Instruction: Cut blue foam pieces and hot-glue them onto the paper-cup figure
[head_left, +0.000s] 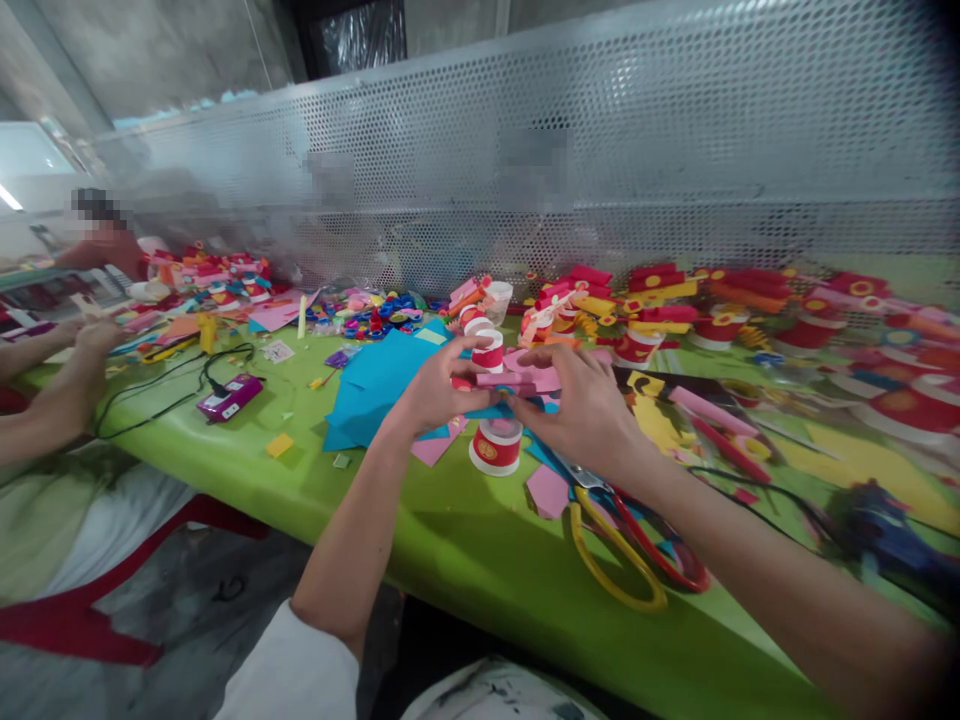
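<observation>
Above a small red-and-white paper cup (495, 455), my two hands meet around a craft piece of pink rolled paper (504, 380) with blue paper under it. My left hand (439, 390) pinches its left end between thumb and fingers. From the right, my right hand (581, 405) grips the other end, fingers bent and thumb near the middle. Fingers partly hide where the pink and blue parts join. Just behind stands another red-and-white cup (489, 350). Scissors (619, 545) with yellow and red handles lie below my right hand.
Blue paper sheets (375, 375) lie left of my hands. A purple box with a cable (231, 398) sits farther left, near a co-worker's hands (94, 340). Finished-looking paper models (652, 310) line the back by the perforated metal screen (600, 130). A dark glue gun (889, 530) lies right.
</observation>
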